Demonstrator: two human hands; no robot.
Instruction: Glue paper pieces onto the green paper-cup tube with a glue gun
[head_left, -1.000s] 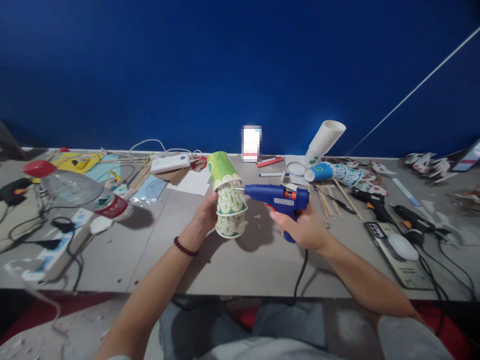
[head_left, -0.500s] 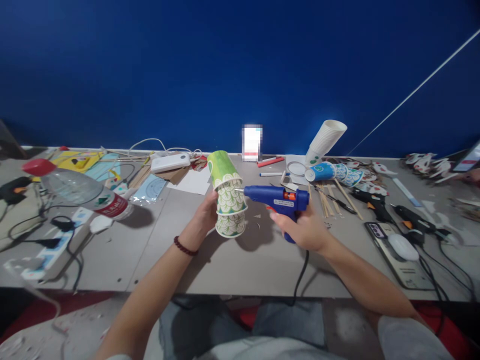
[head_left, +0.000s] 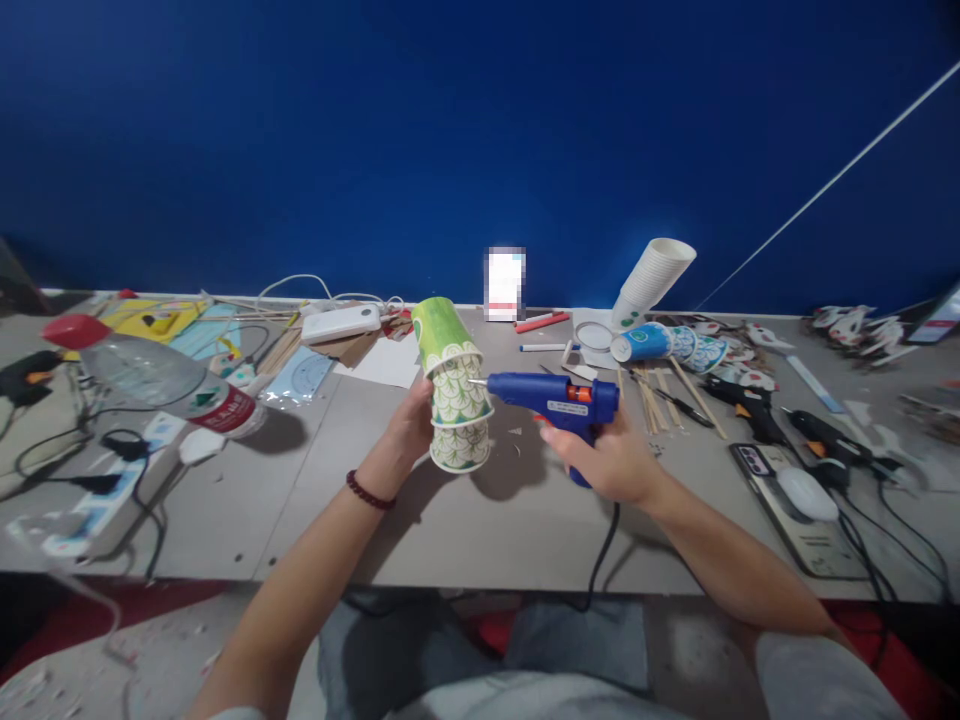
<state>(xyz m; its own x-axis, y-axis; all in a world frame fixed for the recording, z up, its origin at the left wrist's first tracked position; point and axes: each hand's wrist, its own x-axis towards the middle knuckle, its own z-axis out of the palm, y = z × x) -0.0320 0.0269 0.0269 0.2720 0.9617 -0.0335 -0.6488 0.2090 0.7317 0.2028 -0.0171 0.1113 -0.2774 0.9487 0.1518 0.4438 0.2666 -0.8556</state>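
Head view, stacked cups (head_left: 454, 400) in left hand (head_left: 411, 425), glue gun (head_left: 559, 398) right

Near the middle of the table (head_left: 480, 540), the left hand (head_left: 409, 425) holds a stack of cups (head_left: 454, 390) upside down above the surface, and just right of it the right hand (head_left: 611, 460) holds a glue gun (head_left: 559, 395), nozzle touching the stack. A bottle (head_left: 161, 385) lies far left, with a power strip (head_left: 101, 505) nearer (cables around it). At the far edge stands a card (head_left: 504, 285); right of that a tilted stack of plain cups (head_left: 651, 280). A computer mouse (head_left: 806, 493) rests at right.
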